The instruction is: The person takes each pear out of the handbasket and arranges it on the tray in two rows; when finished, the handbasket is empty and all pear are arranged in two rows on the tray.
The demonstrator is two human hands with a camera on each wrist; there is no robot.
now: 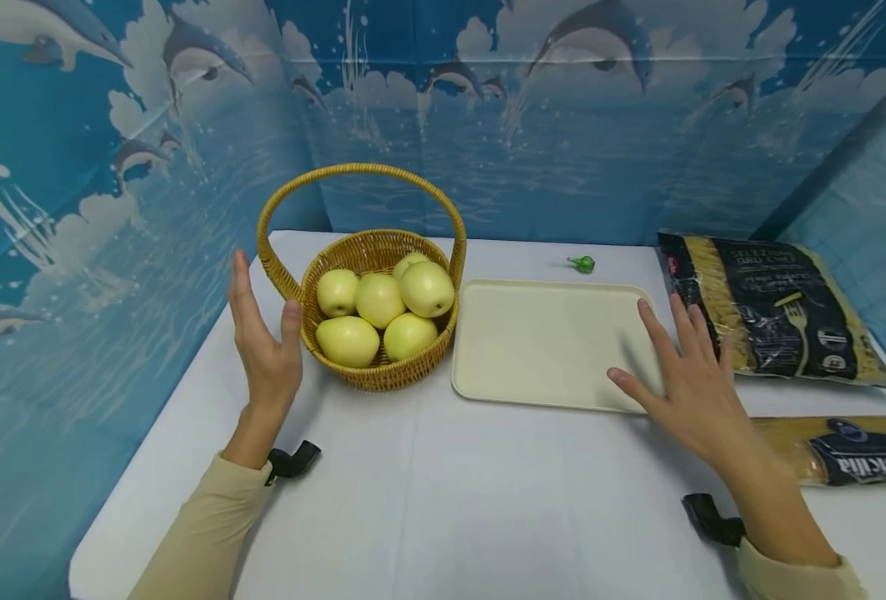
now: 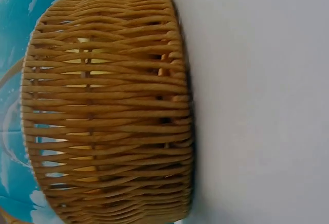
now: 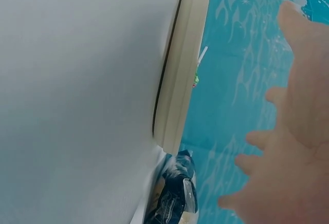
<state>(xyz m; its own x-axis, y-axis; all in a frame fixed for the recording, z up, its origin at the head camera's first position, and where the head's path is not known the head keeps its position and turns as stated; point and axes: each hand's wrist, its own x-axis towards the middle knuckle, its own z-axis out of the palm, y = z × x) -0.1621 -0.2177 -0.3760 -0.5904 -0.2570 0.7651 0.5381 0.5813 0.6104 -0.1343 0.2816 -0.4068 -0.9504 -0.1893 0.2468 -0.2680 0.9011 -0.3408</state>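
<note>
Beige-sleeved, the left hand [image 1: 270, 362] spreads a wide, unladen grip just left of the wicker basket [image 1: 382, 381], the right hand [image 1: 693, 404] likewise by the tray [image 1: 548, 342] right of it. I judge this readiness; lifting one of the apples [image 1: 380, 301] inside the basket next calls for curling fingers. Only my left wrist view shows yellow through the basket's side weave.

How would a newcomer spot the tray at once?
On the white table, find the wicker basket of fruit; the tray lies just right of it in the head view. Unlike the printed packs farther right, it is plain cream and rimmed.
</note>
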